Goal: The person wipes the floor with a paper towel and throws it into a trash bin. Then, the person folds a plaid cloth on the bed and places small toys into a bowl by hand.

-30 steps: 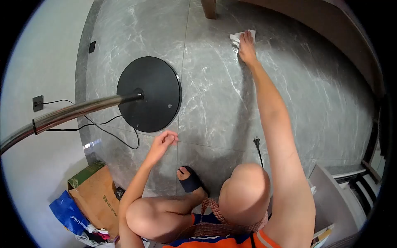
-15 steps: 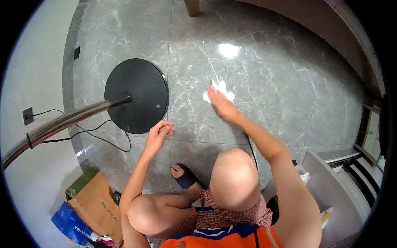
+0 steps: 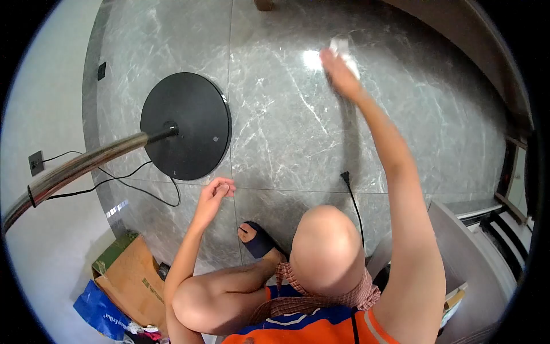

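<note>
Far out over the grey marbled floor (image 3: 281,143), my right hand (image 3: 344,77) presses down on a crumpled white tissue (image 3: 349,60), which shows past the fingers on both sides. The hand is slightly blurred. My left hand (image 3: 213,198) hovers low, near the front edge of a round black stand base (image 3: 186,109). Its fingers are loosely curled toward the thumb, with nothing visible in them. A curved metal pole (image 3: 86,172) rises from that base toward the left.
A black plug (image 3: 345,176) with its cord lies by my right knee. Another black cable (image 3: 137,172) runs from the pole to a wall outlet (image 3: 35,163). A cardboard box (image 3: 132,275) and blue bag (image 3: 100,309) stand at lower left; grey furniture (image 3: 458,246) is at right.
My right hand has slid the white tissue forward and to the right across the floor. The black plug now shows more fully. My left hand stays near the stand base.
</note>
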The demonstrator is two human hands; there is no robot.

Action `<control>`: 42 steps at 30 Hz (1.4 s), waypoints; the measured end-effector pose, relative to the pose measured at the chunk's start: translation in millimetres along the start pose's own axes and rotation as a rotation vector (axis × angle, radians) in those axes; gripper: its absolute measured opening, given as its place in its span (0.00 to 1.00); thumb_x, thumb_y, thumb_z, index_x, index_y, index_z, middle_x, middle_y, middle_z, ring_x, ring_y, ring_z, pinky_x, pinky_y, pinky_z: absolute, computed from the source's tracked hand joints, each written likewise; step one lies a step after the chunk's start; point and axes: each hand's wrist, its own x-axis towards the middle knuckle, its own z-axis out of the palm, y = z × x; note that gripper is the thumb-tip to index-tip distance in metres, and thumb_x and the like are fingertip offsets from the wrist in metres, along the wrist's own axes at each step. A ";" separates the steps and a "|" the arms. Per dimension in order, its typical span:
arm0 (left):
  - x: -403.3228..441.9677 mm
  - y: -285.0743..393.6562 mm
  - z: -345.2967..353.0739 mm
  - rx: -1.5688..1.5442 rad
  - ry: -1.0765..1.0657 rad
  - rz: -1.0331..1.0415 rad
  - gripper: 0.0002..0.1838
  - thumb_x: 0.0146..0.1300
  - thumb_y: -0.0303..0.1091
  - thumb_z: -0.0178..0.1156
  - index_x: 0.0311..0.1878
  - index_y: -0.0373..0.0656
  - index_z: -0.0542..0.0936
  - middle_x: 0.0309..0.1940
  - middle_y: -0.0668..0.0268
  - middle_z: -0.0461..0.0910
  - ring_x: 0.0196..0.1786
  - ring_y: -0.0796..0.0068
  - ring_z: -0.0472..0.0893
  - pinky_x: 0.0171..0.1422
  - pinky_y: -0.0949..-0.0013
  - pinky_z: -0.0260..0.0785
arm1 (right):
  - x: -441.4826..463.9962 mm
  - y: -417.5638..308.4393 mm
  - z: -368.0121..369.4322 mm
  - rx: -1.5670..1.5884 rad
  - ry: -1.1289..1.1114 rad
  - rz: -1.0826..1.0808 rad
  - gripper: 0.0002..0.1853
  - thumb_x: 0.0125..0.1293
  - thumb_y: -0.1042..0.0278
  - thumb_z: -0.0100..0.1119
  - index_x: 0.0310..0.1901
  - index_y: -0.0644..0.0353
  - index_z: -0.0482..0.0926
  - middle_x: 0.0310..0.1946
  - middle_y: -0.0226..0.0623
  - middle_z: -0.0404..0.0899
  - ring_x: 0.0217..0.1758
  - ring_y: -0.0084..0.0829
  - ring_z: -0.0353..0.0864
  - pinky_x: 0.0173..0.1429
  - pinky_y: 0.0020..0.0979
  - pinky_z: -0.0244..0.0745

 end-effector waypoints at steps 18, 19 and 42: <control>2.7 19.9 30.8 -0.020 -0.106 0.085 0.09 0.68 0.30 0.48 0.44 0.37 0.76 0.36 0.67 0.78 0.38 0.78 0.76 0.47 0.73 0.68 | -179.7 -265.2 30.9 0.338 -0.358 -0.249 0.31 0.61 0.75 0.45 0.68 0.64 0.55 0.71 0.44 0.50 0.75 0.41 0.47 0.75 0.43 0.45; 2.9 22.3 33.9 -0.017 -0.111 0.100 0.09 0.68 0.30 0.48 0.44 0.37 0.77 0.36 0.67 0.78 0.37 0.78 0.76 0.47 0.73 0.68 | -196.9 -269.7 31.7 0.335 -0.355 -0.233 0.31 0.61 0.75 0.45 0.68 0.64 0.55 0.71 0.44 0.50 0.75 0.41 0.47 0.75 0.43 0.45; -0.1 22.9 67.5 0.019 -0.328 0.161 0.10 0.67 0.30 0.50 0.46 0.36 0.76 0.36 0.66 0.79 0.38 0.79 0.76 0.49 0.72 0.68 | -151.4 -239.7 34.7 0.178 -0.260 0.065 0.29 0.63 0.79 0.40 0.68 0.65 0.54 0.71 0.50 0.49 0.75 0.42 0.46 0.77 0.39 0.41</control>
